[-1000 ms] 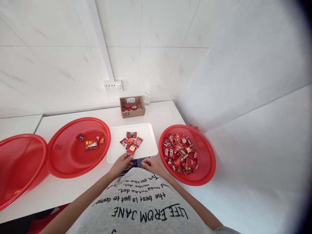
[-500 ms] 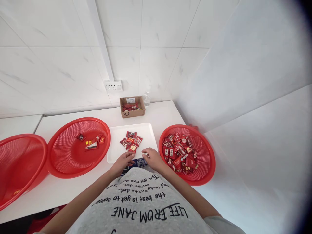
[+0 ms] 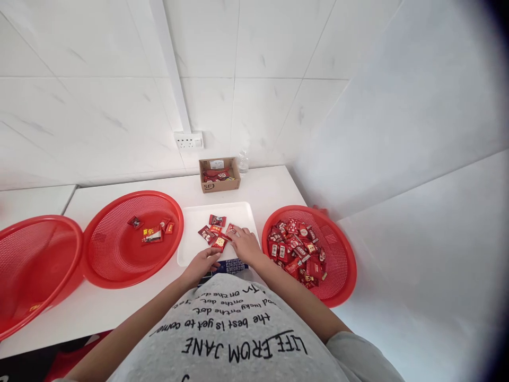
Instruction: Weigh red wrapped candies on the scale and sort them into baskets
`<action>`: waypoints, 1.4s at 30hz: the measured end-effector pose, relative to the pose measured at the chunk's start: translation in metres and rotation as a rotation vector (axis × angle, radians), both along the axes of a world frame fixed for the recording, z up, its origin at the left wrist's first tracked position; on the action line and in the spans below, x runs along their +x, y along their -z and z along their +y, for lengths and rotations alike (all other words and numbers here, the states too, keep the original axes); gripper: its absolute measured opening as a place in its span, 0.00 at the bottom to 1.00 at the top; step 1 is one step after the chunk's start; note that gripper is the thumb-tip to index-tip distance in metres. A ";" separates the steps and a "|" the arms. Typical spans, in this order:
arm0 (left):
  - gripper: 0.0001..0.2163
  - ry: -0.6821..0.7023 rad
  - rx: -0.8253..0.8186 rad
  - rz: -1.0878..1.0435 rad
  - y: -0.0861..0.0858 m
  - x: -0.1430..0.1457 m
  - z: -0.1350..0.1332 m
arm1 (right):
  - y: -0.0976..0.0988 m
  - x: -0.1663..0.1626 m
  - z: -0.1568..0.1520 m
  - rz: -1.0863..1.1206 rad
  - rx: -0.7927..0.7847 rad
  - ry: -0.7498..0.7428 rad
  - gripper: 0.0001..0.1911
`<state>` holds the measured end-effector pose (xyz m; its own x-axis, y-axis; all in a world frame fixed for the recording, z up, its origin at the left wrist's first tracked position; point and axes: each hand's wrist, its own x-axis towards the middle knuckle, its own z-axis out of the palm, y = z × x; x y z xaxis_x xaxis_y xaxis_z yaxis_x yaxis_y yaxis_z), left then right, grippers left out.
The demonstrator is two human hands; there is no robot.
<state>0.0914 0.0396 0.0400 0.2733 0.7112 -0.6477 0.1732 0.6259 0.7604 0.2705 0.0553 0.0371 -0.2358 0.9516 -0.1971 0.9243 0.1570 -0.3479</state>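
Several small red candy packets lie grouped on a white tray (image 3: 189, 252). My left hand (image 3: 202, 265) rests at the tray's front edge with its fingers loosely bent and apart. Its fingertips are at the lower edge of a red packet with a cream picture (image 3: 219, 243). Over the right side of the group is my right hand (image 3: 245, 246), its fingertips closed on a red packet (image 3: 231, 228) that they partly cover. A dark-red packet (image 3: 217, 219) lies at the back of the group, and another packet (image 3: 206, 234) at its left.
Right of the tray stands a red basket (image 3: 345, 260) full of red packets. A red basket (image 3: 115, 265) with a few packets is at left, another basket (image 3: 40, 286) farther left. Behind are a cardboard box (image 3: 220, 184) and a clear bottle (image 3: 243, 161). A blue printed object (image 3: 230, 267) shows at the tray's front.
My right hand has moved forward and left from the tray's front edge onto the packet at the right of the group. My left hand has stayed nearly in place. The view has shifted slightly.
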 end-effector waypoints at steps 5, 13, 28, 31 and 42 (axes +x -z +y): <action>0.22 0.050 -0.012 0.030 -0.004 0.003 0.002 | 0.002 0.015 -0.009 0.103 -0.024 -0.011 0.20; 0.25 0.130 0.056 0.094 -0.012 0.005 0.004 | 0.005 0.015 -0.021 0.177 -0.069 -0.100 0.20; 0.17 0.435 0.676 0.809 -0.008 -0.017 0.040 | 0.025 0.066 -0.071 0.283 0.304 0.330 0.17; 0.19 0.496 0.656 0.868 -0.002 -0.017 0.047 | 0.036 0.076 -0.086 0.255 0.296 0.395 0.20; 0.16 0.521 0.700 0.942 0.006 -0.029 0.036 | 0.059 0.072 -0.104 0.206 0.130 0.448 0.26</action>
<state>0.0628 0.0753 0.0338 0.2632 0.9247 -0.2751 0.9234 -0.1589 0.3493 0.3424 -0.0490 -0.0215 0.1800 0.9817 -0.0625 0.8247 -0.1852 -0.5343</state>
